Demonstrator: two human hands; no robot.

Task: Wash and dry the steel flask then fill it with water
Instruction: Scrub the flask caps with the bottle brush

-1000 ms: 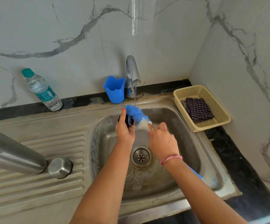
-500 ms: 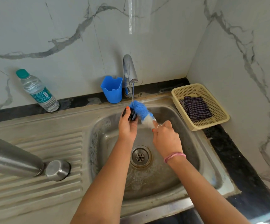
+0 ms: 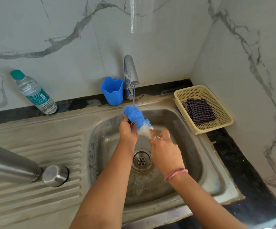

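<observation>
Hands over sink (image 3: 180, 116): left hand (image 3: 127, 131) clutches dark cap (mostly hidden), right hand (image 3: 164, 151) grips brush (image 3: 137, 117).
</observation>
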